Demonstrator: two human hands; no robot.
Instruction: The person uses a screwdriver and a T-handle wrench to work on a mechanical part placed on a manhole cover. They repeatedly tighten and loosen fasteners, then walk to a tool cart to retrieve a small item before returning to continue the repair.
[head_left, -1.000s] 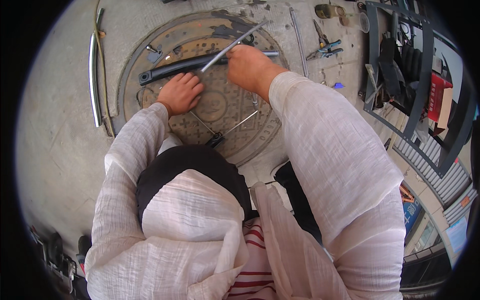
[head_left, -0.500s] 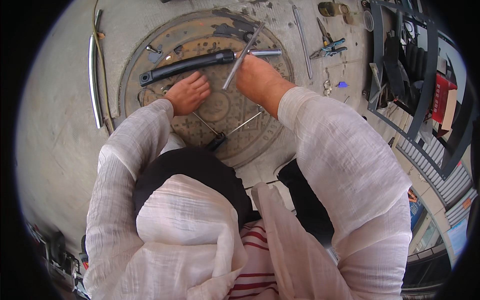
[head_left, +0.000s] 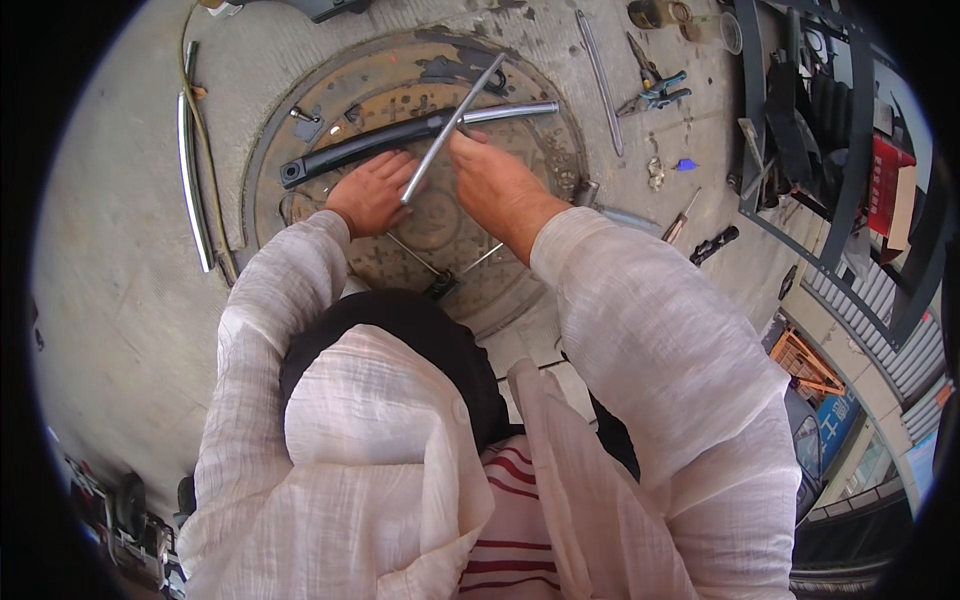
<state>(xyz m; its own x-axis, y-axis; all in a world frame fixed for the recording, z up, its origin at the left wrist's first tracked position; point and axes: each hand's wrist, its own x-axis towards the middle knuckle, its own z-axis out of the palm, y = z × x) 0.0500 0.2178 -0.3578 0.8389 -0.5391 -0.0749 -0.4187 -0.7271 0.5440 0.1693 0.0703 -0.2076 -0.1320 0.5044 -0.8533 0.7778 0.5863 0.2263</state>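
Note:
My left hand [head_left: 370,192] lies flat on the round rusty manhole cover [head_left: 300,215], just below a curved black bar [head_left: 360,148] that has a chrome end [head_left: 515,110]. My right hand [head_left: 497,185] grips a straight silver rod [head_left: 462,110] that slants across the black bar. The rod's lower end reaches my left fingertips. Both hands are close together at the cover's centre. White sleeves cover both forearms.
A curved chrome strip [head_left: 190,170] lies left of the cover. Pliers [head_left: 655,90], a long thin rod [head_left: 600,80], a screwdriver [head_left: 680,222] and a black handle [head_left: 712,245] lie on the concrete to the right. A dark metal gate [head_left: 840,150] stands at far right.
My right hand has moved down and left toward the left hand, swinging the silver rod steeper across the black bar. The left hand shifted slightly right.

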